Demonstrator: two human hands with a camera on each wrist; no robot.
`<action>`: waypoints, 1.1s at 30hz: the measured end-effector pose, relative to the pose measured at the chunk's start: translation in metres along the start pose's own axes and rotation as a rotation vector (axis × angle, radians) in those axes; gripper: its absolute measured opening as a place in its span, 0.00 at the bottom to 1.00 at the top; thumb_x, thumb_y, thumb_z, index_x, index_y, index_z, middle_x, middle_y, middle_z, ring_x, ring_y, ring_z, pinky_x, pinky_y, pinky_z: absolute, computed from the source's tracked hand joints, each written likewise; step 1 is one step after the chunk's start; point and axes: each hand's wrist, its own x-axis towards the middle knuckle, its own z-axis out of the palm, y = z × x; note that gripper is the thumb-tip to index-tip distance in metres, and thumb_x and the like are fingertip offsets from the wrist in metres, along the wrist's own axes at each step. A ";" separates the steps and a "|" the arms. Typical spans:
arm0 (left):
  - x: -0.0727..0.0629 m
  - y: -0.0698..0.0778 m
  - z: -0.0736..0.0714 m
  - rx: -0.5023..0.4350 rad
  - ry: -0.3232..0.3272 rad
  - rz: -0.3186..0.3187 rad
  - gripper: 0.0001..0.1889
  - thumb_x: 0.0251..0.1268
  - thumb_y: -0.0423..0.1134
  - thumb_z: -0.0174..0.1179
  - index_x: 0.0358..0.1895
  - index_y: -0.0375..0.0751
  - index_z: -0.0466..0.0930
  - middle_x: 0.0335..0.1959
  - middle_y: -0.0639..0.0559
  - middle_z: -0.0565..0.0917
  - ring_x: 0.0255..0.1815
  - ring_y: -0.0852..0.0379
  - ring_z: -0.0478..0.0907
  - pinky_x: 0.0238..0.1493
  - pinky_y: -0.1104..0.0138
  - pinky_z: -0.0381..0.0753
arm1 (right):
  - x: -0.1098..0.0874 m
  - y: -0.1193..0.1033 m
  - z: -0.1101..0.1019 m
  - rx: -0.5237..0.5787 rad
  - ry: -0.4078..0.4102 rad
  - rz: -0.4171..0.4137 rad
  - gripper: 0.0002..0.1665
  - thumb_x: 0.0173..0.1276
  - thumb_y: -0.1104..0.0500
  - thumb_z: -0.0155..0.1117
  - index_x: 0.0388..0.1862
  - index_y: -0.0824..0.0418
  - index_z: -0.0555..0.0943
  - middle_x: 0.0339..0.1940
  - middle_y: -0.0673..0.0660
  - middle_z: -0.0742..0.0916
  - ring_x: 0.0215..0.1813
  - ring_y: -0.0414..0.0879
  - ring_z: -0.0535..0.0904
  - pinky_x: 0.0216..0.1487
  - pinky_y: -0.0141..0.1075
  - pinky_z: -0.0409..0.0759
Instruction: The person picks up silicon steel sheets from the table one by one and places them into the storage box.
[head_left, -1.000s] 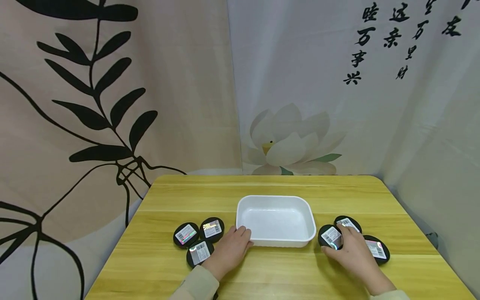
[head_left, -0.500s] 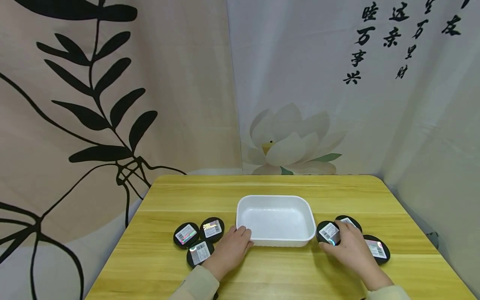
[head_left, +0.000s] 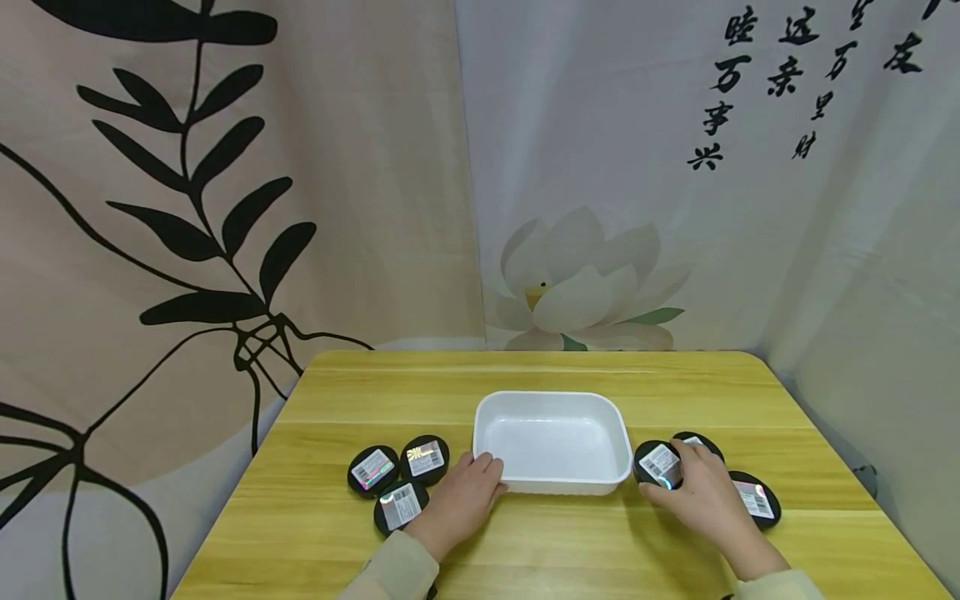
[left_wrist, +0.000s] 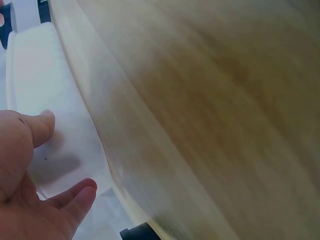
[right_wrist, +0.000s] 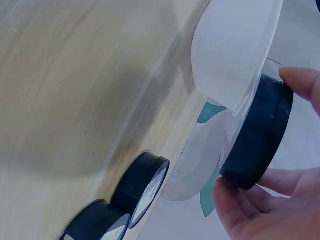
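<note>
A white plastic tray stands mid-table. My left hand holds its front left corner; in the left wrist view the thumb lies against its wall. To the tray's right, my right hand grips a round black container with a silver barcode label on top. The right wrist view shows this black container raised off the table between thumb and fingers, tilted, close to the tray's outer wall. Two similar containers, one at the back and one at the right, lie beside that hand, partly covered by it.
Left of the tray, several more labelled black containers lie close together, such as one at the far left. One is partly under the left forearm. The wooden table ends at a printed curtain behind.
The right hand has raised its black container slightly and shifted it a little left, toward the tray. The left hand and the tray have stayed put.
</note>
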 end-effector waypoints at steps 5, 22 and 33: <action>0.001 -0.001 -0.001 -0.004 -0.003 -0.005 0.10 0.75 0.46 0.57 0.37 0.46 0.71 0.31 0.56 0.71 0.33 0.55 0.68 0.40 0.65 0.72 | 0.003 -0.003 -0.003 0.003 -0.021 0.018 0.60 0.54 0.36 0.75 0.70 0.77 0.65 0.67 0.81 0.71 0.67 0.77 0.66 0.62 0.70 0.69; -0.001 0.002 -0.002 -0.033 -0.019 -0.038 0.09 0.74 0.47 0.57 0.38 0.47 0.72 0.33 0.57 0.73 0.35 0.55 0.69 0.40 0.66 0.73 | 0.006 -0.009 0.003 -0.002 0.057 -0.057 0.57 0.52 0.38 0.78 0.66 0.78 0.70 0.61 0.79 0.76 0.62 0.75 0.72 0.60 0.67 0.71; -0.002 0.001 0.001 -0.009 -0.006 -0.030 0.10 0.74 0.48 0.57 0.37 0.47 0.72 0.33 0.57 0.73 0.34 0.55 0.69 0.39 0.66 0.73 | 0.008 -0.017 0.003 0.003 0.049 -0.060 0.57 0.52 0.38 0.78 0.66 0.78 0.69 0.62 0.78 0.76 0.63 0.73 0.72 0.60 0.66 0.73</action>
